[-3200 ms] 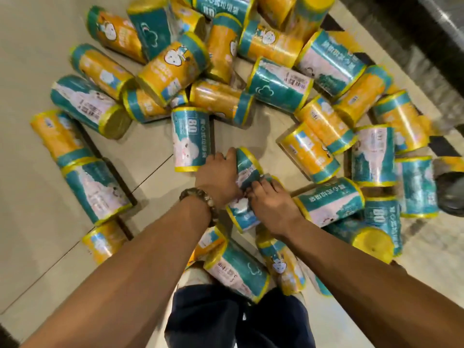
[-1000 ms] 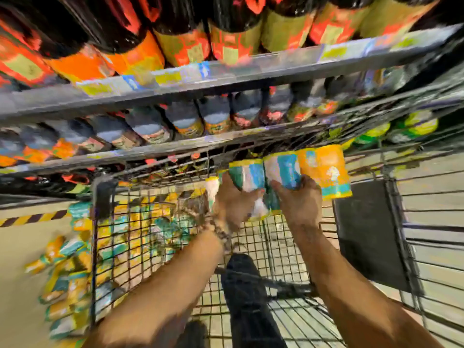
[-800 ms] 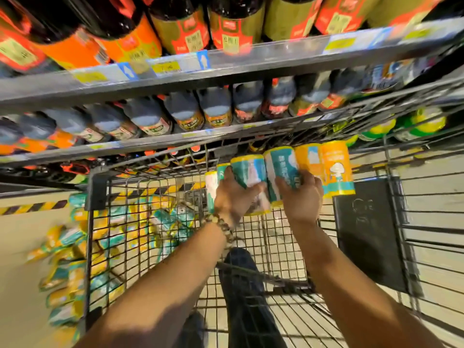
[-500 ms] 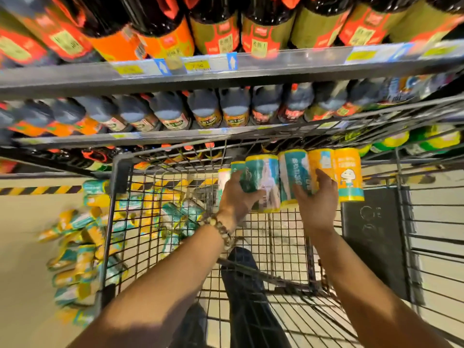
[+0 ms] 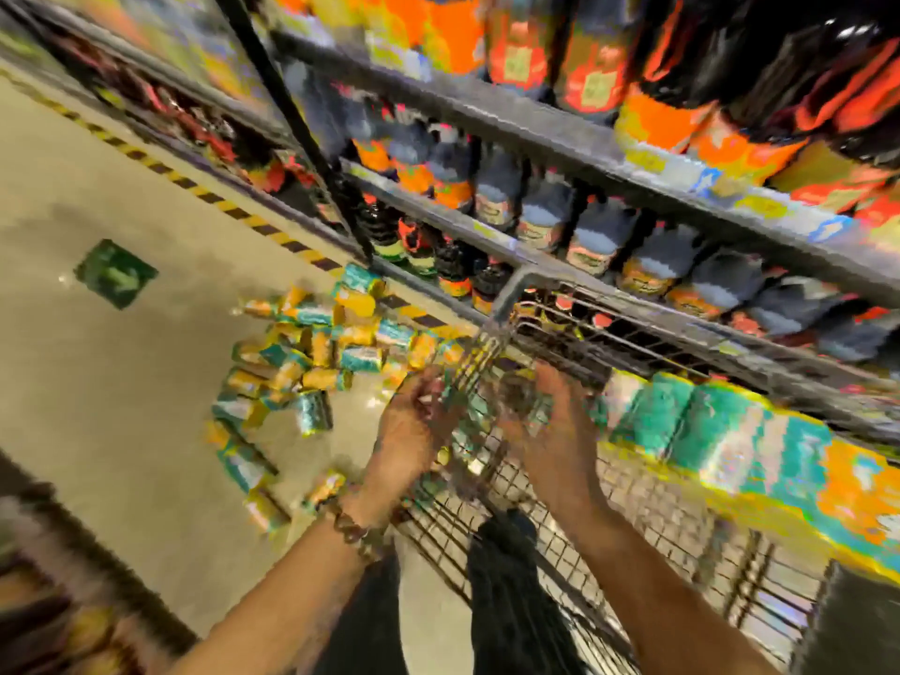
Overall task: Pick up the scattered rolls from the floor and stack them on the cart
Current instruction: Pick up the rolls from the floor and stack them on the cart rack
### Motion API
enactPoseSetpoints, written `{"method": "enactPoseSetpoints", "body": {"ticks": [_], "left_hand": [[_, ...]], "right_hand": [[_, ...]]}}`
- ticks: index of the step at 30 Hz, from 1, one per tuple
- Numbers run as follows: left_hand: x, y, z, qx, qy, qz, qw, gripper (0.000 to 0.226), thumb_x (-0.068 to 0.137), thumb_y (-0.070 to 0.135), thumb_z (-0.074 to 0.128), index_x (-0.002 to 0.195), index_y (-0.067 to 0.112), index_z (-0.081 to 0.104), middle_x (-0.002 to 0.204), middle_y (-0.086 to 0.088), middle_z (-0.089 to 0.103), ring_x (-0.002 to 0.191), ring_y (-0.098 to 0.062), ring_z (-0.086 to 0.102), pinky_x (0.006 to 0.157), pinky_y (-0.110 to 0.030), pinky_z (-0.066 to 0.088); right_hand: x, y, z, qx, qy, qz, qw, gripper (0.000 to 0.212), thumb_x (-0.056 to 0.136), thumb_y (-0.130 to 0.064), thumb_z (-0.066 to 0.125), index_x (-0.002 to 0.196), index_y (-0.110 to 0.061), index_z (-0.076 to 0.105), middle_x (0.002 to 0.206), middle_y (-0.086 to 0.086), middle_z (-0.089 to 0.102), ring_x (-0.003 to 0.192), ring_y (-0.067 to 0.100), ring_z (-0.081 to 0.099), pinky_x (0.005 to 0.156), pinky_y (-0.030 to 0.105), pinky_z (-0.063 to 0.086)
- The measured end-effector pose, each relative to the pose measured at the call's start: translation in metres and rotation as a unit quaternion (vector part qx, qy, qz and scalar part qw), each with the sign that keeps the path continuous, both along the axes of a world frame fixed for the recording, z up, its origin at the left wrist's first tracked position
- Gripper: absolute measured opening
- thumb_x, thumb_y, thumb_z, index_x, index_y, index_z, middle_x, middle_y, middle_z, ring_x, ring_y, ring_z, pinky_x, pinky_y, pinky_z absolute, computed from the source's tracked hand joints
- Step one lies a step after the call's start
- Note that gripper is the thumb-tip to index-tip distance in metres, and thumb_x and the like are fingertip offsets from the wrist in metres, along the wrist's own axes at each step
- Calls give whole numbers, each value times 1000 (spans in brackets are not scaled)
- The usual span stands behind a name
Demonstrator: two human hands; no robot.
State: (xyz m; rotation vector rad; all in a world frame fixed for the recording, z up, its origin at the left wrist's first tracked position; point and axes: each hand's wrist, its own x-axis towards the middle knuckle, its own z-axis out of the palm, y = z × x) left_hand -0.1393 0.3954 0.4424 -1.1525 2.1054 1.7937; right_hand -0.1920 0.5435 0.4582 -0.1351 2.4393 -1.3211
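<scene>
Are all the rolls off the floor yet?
No, a scattered pile of rolls lies on the floor to the left of the cart.

The cart (image 5: pixel 584 333) has a wire wall on its left side. It stands between the basket and the pile of rolls (image 5: pixel 311 353) on the floor (image 5: pixel 121 406). Left of the pile the floor is bare, so you have room there. Inside the cart, stacked rolls (image 5: pixel 721 431) fill the far side and the near part is free. A shelf (image 5: pixel 584 143) of bottles (image 5: pixel 594 241) hangs close over the far rim.
</scene>
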Motion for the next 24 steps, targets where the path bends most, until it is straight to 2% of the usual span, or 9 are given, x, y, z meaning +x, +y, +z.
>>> {"method": "enactPoseSetpoints", "body": {"ticks": [1,3,5,9,14,16,19,22,24], "left_hand": [[7,-18,6,-13,12,14,1000,41,85,-6,57,123,7,49,91,11,52,73,4,53,61,-3,46],[32,-60,11,-17,42,82,996,44,81,-10,60,118,10,50,91,4,52,66,0,51,53,-3,44],[63,-104,0,-20,38,127,991,46,79,-11,61,120,6,50,92,0,52,67,-6,48,53,-3,44],[135,-187,-23,-14,5,189,982,50,80,-11,61,126,3,46,99,-4,48,69,-8,46,50,-3,43],[222,-274,-54,-22,-95,217,971,46,80,-12,59,123,0,45,89,-4,46,66,-11,47,44,-7,43],[248,-301,-73,-20,-131,200,971,47,78,-6,66,121,2,49,90,-5,49,69,-18,49,49,-10,41],[273,-331,-111,-20,-169,173,970,43,76,-8,65,112,10,51,77,2,48,74,-22,49,62,-22,44],[285,-348,-155,-17,-209,121,970,44,72,9,70,112,13,52,96,-10,60,88,-32,61,82,-39,52],[287,-355,-188,-13,-239,79,968,52,76,8,67,125,9,49,110,-11,56,100,-35,60,85,-34,49]], "right_hand": [[5,-24,4,-6,-3,30,1000,61,75,-19,72,130,-11,47,132,13,48,123,29,47,104,43,40],[16,-72,8,-11,-2,80,997,60,72,-28,65,128,-13,50,128,13,51,120,31,50,100,49,43],[31,-115,4,-2,18,123,992,53,74,-21,66,124,-9,53,123,14,54,114,30,53,96,49,46],[67,-196,-12,23,17,184,983,45,81,-6,66,123,-7,53,120,10,53,99,14,53,81,15,44],[112,-283,-60,94,-52,221,969,45,78,-6,67,122,-5,54,120,12,58,101,24,59,83,31,46],[124,-311,-83,130,-72,248,957,43,78,-5,67,120,-3,55,119,16,59,105,30,59,87,35,46],[133,-339,-123,199,-127,283,929,41,79,-7,66,118,-3,56,115,15,61,105,29,59,83,28,41],[133,-346,-170,236,-199,252,917,24,80,-2,64,104,-5,62,91,9,62,93,23,57,69,23,36],[132,-345,-208,266,-224,230,909,20,82,-4,63,102,-4,63,92,11,63,96,24,57,78,29,39]]}}
